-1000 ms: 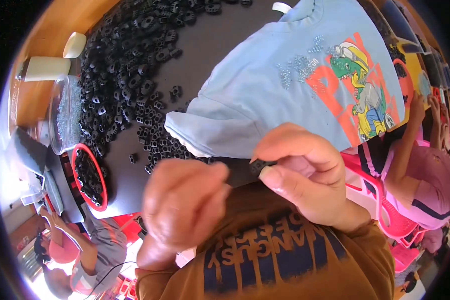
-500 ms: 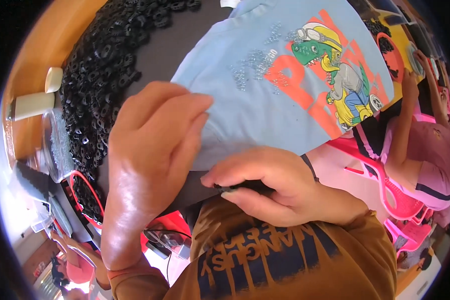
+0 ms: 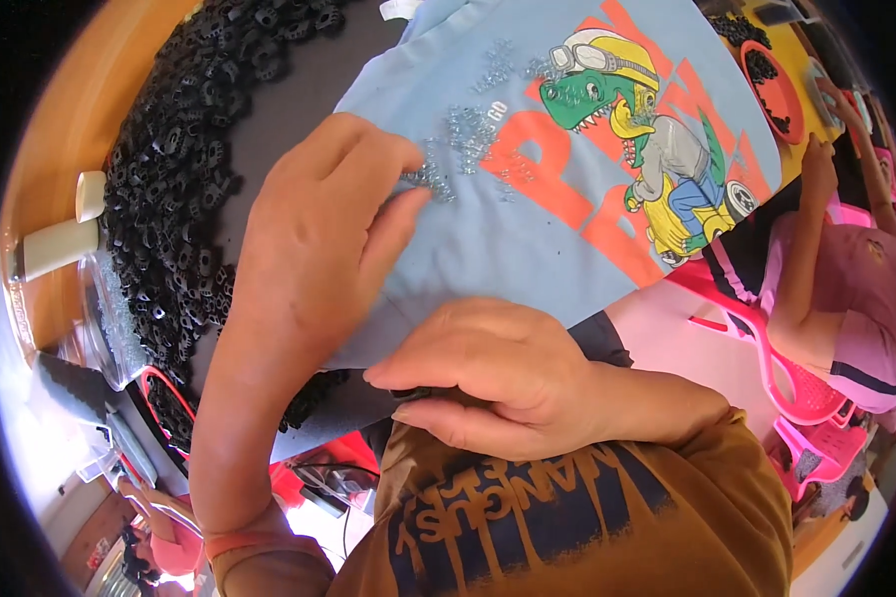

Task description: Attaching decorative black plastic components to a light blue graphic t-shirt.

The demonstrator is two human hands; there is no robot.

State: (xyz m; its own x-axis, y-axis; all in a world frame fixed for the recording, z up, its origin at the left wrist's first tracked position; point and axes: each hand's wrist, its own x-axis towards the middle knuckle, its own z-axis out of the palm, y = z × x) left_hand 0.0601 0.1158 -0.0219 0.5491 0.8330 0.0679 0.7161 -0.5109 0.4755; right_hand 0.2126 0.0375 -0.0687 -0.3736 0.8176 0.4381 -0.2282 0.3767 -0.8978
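Note:
A light blue T-shirt [image 3: 528, 229] with a dinosaur print lies spread on the dark table [image 3: 299, 109]. Small silvery pieces [image 3: 468, 124] are scattered on the shirt. My left hand [image 3: 319, 239] reaches over the shirt, and its fingertips touch the nearest silvery pieces. My right hand [image 3: 498, 378] rests at the table's near edge, against my brown shirt. Its fingers are closed on a small black part [image 3: 413, 394], and most of that part is hidden.
A big heap of black parts [image 3: 179, 199] covers the table's left side, with a red-rimmed tray [image 3: 159, 393] below it. Two white cylinders [image 3: 60, 249] stand at the far left. A person in pink [image 3: 846, 289] sits at the right on a pink stool [image 3: 796, 383], near a red bowl [image 3: 772, 85].
My left hand has left my right hand and moved up onto the shirt to the silvery pieces. My right hand has dropped toward the table's edge, still holding the black part.

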